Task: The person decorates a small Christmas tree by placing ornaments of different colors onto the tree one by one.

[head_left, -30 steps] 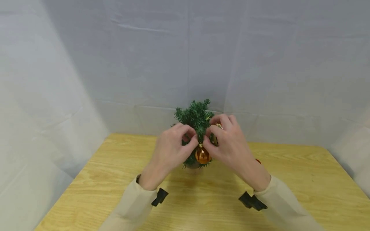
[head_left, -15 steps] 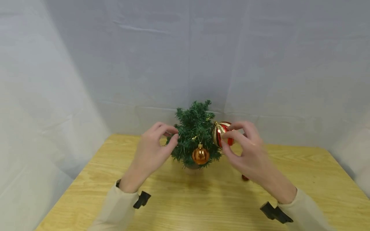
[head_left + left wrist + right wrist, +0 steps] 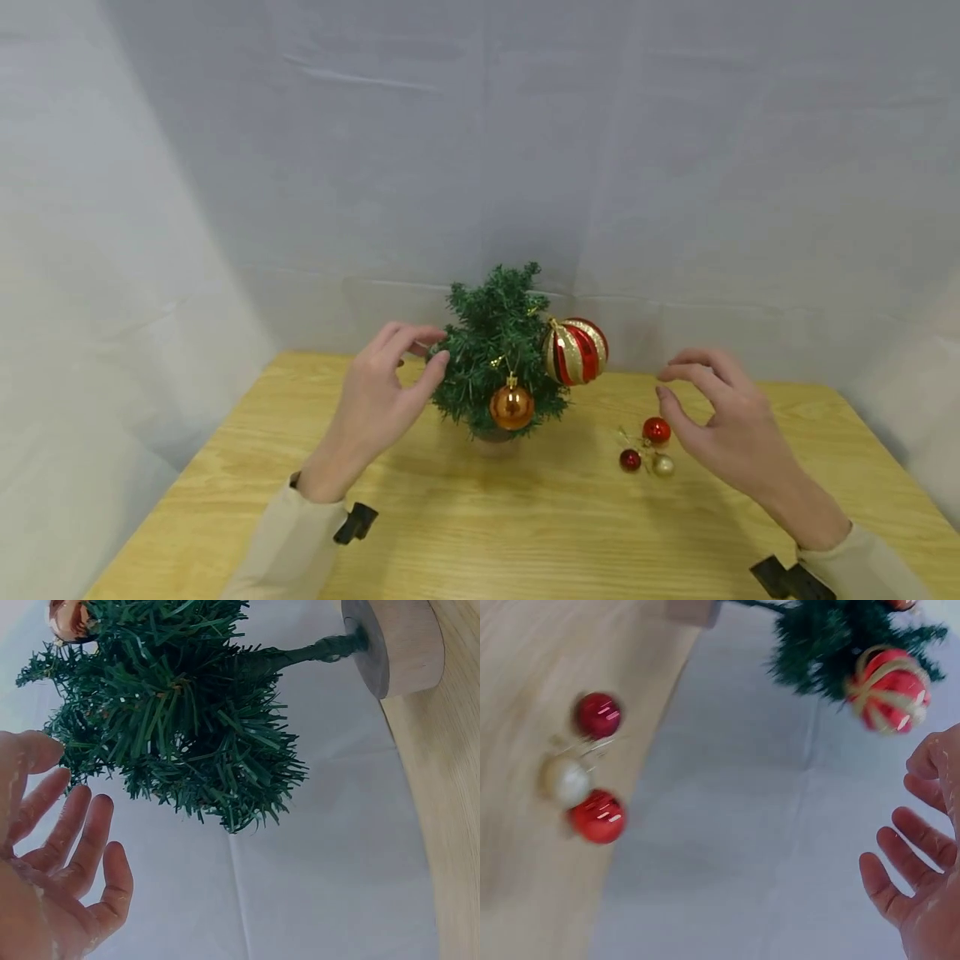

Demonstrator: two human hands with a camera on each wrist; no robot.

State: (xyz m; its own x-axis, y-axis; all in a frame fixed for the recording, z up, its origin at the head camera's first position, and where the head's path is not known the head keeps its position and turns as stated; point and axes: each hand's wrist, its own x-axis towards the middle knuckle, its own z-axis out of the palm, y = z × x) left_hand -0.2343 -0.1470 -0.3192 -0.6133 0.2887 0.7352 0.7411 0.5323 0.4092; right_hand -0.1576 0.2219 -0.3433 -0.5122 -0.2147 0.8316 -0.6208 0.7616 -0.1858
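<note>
A small artificial Christmas tree [image 3: 487, 350] stands upright on a round wooden base [image 3: 412, 649]. From its front hangs a shiny copper-orange bauble [image 3: 512, 406], and a larger red and gold striped bauble [image 3: 576, 352] hangs on its right side. My left hand [image 3: 378, 400] is at the tree's left edge, fingers loosely bent, holding nothing; whether it touches the branches I cannot tell. Off to the right, my right hand [image 3: 731, 425] is in the air with relaxed, parted fingers and nothing in them. Near it lie a red bauble [image 3: 656, 430], a dark red bauble [image 3: 630, 460] and a pale gold bauble [image 3: 663, 465].
The light wooden table [image 3: 480, 533] reaches back to a pale cloth backdrop [image 3: 480, 167], which also closes in both sides. Thin gold strings [image 3: 592, 746] lie among the three small baubles. Black devices [image 3: 791, 577] sit at the wrists.
Both hands have come away from the copper-orange bauble, which hangs freely. The right hand moved past the striped bauble to the right, uncovering the small baubles; the left moved left.
</note>
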